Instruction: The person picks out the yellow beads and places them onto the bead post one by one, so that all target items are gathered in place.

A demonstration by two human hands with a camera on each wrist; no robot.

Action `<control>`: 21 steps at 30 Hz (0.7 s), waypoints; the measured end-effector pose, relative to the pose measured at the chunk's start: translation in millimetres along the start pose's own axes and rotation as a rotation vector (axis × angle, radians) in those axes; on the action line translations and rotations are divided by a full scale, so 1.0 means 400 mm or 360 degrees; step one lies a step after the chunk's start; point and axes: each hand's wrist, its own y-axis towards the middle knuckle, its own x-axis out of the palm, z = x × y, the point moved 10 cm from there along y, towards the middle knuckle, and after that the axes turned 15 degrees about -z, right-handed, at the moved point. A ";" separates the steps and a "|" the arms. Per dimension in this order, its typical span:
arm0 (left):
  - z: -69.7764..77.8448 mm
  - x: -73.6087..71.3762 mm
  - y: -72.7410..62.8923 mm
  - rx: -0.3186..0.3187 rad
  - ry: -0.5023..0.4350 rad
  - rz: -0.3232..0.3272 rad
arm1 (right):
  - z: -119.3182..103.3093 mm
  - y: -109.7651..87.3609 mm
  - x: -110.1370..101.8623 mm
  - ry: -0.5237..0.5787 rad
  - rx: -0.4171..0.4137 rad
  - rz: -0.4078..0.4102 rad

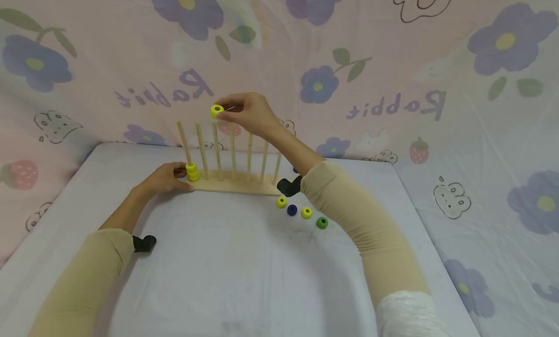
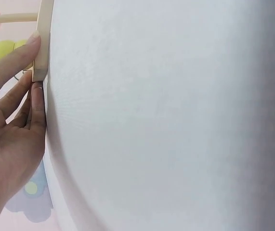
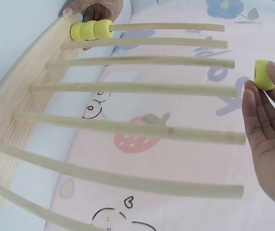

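My right hand (image 1: pixel 251 112) pinches a yellow bead (image 1: pixel 217 111) between thumb and fingers. It is held up above the tops of the left-hand pegs of a wooden peg rack (image 1: pixel 238 187), off every peg. In the right wrist view, the held bead (image 3: pixel 262 75) shows its hole facing the peg tips. Three yellow beads (image 3: pixel 91 30) are stacked at the bottom of the leftmost peg; the other pegs (image 3: pixel 142 90) are bare. Down at the rack's left end, my left hand (image 1: pixel 168 177) grips the base, its thumb on the base (image 2: pixel 43 43) and fingers at the end.
To the right of the rack, loose beads lie on the white tabletop: a yellow one (image 1: pixel 281 202), a dark blue one (image 1: pixel 292 210), another yellow one (image 1: pixel 307 212) and a green one (image 1: pixel 322 223). Another dark bead (image 1: pixel 295 170) shows partly behind the right wrist. Patterned cloth (image 1: pixel 271 50) hangs behind.
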 end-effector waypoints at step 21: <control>-0.008 -0.003 0.006 0.0006 -0.0011 -0.0013 | -0.057 0.090 0.083 0.0007 -0.0002 -0.0142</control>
